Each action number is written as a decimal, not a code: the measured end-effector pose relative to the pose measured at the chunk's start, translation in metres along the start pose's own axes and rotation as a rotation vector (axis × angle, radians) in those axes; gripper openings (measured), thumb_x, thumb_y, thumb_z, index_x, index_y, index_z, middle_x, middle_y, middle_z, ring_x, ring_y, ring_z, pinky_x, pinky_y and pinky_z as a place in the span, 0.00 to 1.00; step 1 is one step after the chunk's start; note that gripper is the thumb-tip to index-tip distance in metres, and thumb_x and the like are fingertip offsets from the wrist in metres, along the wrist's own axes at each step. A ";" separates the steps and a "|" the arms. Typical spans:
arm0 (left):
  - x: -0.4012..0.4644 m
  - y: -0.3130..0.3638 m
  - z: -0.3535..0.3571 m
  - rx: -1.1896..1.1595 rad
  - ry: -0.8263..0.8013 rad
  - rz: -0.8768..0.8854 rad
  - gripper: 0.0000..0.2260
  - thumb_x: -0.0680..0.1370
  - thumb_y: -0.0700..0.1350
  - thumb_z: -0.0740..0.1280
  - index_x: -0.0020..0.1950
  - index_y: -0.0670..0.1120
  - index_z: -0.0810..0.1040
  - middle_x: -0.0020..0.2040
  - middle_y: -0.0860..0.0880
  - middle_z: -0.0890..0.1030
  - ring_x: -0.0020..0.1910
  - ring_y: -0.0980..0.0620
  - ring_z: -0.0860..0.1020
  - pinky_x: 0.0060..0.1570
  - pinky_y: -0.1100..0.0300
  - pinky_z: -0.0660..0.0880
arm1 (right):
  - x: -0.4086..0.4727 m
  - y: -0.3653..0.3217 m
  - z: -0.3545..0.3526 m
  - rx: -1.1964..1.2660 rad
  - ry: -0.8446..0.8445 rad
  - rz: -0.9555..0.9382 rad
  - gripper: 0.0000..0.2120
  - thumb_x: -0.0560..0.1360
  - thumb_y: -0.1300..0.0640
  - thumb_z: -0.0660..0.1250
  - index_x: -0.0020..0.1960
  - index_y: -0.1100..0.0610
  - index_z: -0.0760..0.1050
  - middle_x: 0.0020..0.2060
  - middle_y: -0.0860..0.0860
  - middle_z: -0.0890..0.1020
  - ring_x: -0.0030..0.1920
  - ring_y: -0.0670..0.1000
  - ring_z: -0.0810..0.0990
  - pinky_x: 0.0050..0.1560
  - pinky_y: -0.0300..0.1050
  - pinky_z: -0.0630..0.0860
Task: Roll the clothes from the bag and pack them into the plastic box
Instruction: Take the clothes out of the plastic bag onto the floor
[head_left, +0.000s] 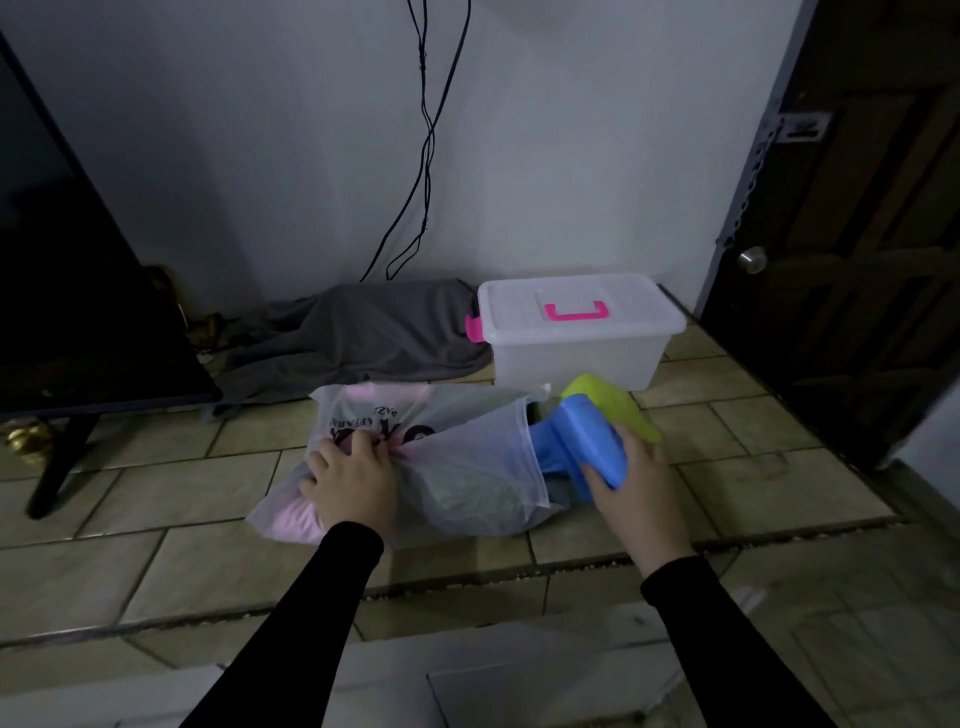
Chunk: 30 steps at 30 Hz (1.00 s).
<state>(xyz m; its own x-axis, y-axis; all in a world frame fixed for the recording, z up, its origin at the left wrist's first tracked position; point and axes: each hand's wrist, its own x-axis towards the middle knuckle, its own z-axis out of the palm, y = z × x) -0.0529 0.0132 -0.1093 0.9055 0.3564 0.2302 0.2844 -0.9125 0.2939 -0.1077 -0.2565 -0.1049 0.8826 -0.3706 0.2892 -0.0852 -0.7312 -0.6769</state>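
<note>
A translucent white plastic bag (467, 467) with dark lettering lies on the tiled floor, stuffed with clothes; pink fabric shows through at its left end. My left hand (353, 480) presses down on the bag and bunches its plastic. My right hand (631, 478) grips a blue garment (576, 436) that sticks out of the bag's open right end. A yellow-green garment (618, 402) lies just behind the blue one. The clear plastic box (571, 358) with a pink handle and pink latch stands behind the bag, its lid on.
A grey cloth (353, 332) is heaped against the wall left of the box. A dark TV on a stand (78, 291) fills the left side. Cables (426, 156) hang down the wall. A dark wooden door (857, 234) stands at the right.
</note>
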 end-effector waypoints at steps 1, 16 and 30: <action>0.000 0.000 0.000 -0.001 0.000 0.000 0.15 0.82 0.52 0.55 0.61 0.46 0.72 0.60 0.35 0.70 0.60 0.36 0.68 0.56 0.43 0.66 | -0.002 0.002 0.003 -0.012 0.020 -0.002 0.28 0.71 0.58 0.72 0.69 0.56 0.69 0.57 0.62 0.74 0.54 0.63 0.76 0.53 0.47 0.73; 0.000 -0.001 0.002 0.010 0.017 0.004 0.15 0.82 0.52 0.56 0.60 0.45 0.74 0.59 0.33 0.71 0.59 0.36 0.69 0.54 0.43 0.67 | 0.038 0.003 0.003 -0.364 -0.008 -0.198 0.29 0.66 0.51 0.69 0.66 0.54 0.70 0.63 0.58 0.70 0.64 0.62 0.68 0.58 0.57 0.71; 0.002 -0.003 -0.001 0.049 0.017 0.039 0.14 0.81 0.52 0.57 0.58 0.44 0.74 0.56 0.35 0.72 0.56 0.36 0.71 0.50 0.44 0.70 | 0.040 -0.001 0.006 -0.319 -0.357 -0.439 0.23 0.63 0.39 0.61 0.50 0.49 0.80 0.52 0.49 0.76 0.58 0.53 0.73 0.60 0.48 0.69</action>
<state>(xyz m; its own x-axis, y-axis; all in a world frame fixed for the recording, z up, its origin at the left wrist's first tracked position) -0.0524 0.0165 -0.1085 0.9111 0.3229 0.2561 0.2640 -0.9345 0.2388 -0.0694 -0.2676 -0.0969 0.9614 0.1741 0.2133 0.2335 -0.9260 -0.2966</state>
